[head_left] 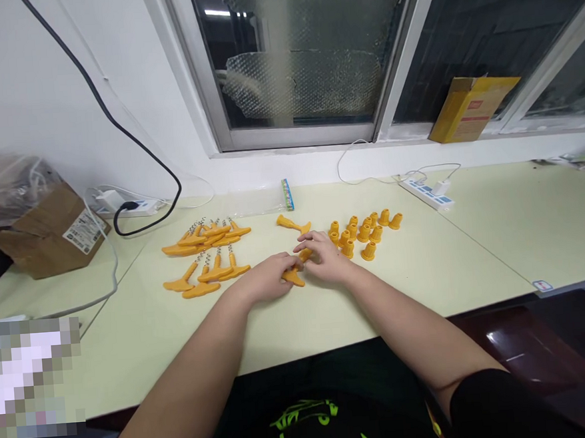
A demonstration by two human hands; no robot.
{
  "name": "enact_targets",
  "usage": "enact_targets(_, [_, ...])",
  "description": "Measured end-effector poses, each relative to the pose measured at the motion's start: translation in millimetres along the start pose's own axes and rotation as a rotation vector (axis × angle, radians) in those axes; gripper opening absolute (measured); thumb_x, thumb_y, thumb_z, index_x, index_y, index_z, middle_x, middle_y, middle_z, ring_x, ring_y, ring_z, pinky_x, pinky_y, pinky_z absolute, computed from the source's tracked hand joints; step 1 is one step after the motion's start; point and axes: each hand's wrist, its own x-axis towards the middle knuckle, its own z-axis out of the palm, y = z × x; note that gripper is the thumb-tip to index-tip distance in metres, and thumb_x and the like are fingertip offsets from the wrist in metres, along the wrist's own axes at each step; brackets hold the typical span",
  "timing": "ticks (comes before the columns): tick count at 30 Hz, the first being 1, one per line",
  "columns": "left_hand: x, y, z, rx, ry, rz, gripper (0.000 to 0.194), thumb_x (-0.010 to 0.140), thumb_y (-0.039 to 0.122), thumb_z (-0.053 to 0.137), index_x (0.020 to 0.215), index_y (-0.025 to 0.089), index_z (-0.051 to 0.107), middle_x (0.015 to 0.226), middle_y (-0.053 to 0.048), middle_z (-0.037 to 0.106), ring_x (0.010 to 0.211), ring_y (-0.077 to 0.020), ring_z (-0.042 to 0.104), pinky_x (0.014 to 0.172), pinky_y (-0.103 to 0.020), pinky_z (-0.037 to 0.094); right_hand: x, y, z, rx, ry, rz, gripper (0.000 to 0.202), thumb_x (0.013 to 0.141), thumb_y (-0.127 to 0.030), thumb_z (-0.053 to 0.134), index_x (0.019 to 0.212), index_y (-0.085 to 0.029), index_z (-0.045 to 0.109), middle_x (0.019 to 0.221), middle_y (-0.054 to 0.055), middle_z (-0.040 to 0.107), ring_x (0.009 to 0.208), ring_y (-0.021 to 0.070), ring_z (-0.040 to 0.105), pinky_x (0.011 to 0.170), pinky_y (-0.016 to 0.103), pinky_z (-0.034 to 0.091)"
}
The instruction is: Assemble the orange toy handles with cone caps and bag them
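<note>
Fingers of my left hand (275,275) are wrapped round the yellow T-handle of a corkscrew (293,277). Just to the right, my right hand (322,258) has its fingers closed on a yellow cap (305,253), close to the corkscrew's shaft end; the spiral is hidden by my fingers. Beyond my hands lies a corkscrew with a cap on it (287,222). On the left, several yellow T-handled corkscrews (216,273) lie with their metal spirals bare. To the right of my right hand stand several loose yellow caps (369,251).
A clear plastic bag (256,200) lies near the wall. Power strips sit at the back right (427,193) and back left (144,208). A cardboard box (55,229) stands on the left, with a black cable (115,124) hanging near it. A yellow carton (475,108) leans against the window.
</note>
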Motion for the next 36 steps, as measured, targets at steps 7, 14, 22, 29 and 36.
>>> enact_targets(7, [1.1, -13.3, -13.1, -0.135, -0.058, 0.013, 0.028, 0.084, 0.024, 0.058, 0.104, 0.029, 0.076, 0.117, -0.006, 0.069, 0.103, -0.0245, 0.067, 0.093, -0.036, 0.053, 0.7, 7.6, -2.2, -0.101, -0.051, 0.043, 0.041, 0.075, -0.008, 0.064, 0.113, -0.022, 0.072, 0.127, 0.011, 0.067, 0.131, 0.0308, 0.05, 0.113, 0.053, 0.04])
enact_targets(14, [1.3, -27.7, -29.5, -0.621, 0.245, -0.098, 0.036, 0.094, 0.045, 0.056, 0.118, 0.022, 0.068, 0.119, -0.009, 0.067, 0.109, -0.0237, 0.065, 0.093, -0.04, 0.058, 6.6, -1.4, -3.3, 0.357, -0.003, 0.287, 0.019, 0.094, -0.037, 0.061, 0.102, -0.021, 0.069, 0.098, 0.005, 0.072, 0.091, 0.0201, 0.067, 0.088, 0.039, 0.056])
enact_targets(22, [10.3, -29.1, -21.1, -0.712, 0.501, -0.164, 0.039, 0.093, 0.039, 0.06, 0.128, 0.024, 0.056, 0.103, -0.002, 0.058, 0.085, -0.0144, 0.068, 0.082, -0.034, 0.061, 9.1, -1.7, 1.3, 0.88, -0.189, 0.587, 0.035, 0.087, -0.05, 0.073, 0.097, -0.02, 0.058, 0.077, 0.003, 0.068, 0.062, 0.0157, 0.066, 0.06, 0.031, 0.058])
enact_targets(29, [7.8, -16.4, -26.3, -0.931, 0.402, -0.382, 0.029, 0.09, 0.032, 0.063, 0.115, 0.02, 0.067, 0.09, -0.002, 0.059, 0.065, -0.011, 0.066, 0.067, -0.028, 0.058, 5.3, 4.2, -0.5, 0.29, 0.11, 0.098, 0.023, 0.089, -0.029, 0.066, 0.111, -0.022, 0.065, 0.108, 0.007, 0.065, 0.09, 0.0195, 0.063, 0.082, 0.038, 0.055])
enact_targets(36, [-0.2, -27.7, -39.4, -1.295, 0.146, -0.447, 0.031, 0.083, 0.044, 0.074, 0.089, 0.015, 0.067, 0.072, 0.0, 0.054, 0.048, -0.0045, 0.043, 0.046, -0.018, 0.038, 6.8, 4.2, -4.0, 0.27, 0.301, -0.076, 0.017, 0.088, -0.024, 0.064, 0.105, -0.023, 0.065, 0.104, 0.008, 0.06, 0.101, 0.0226, 0.062, 0.085, 0.039, 0.054])
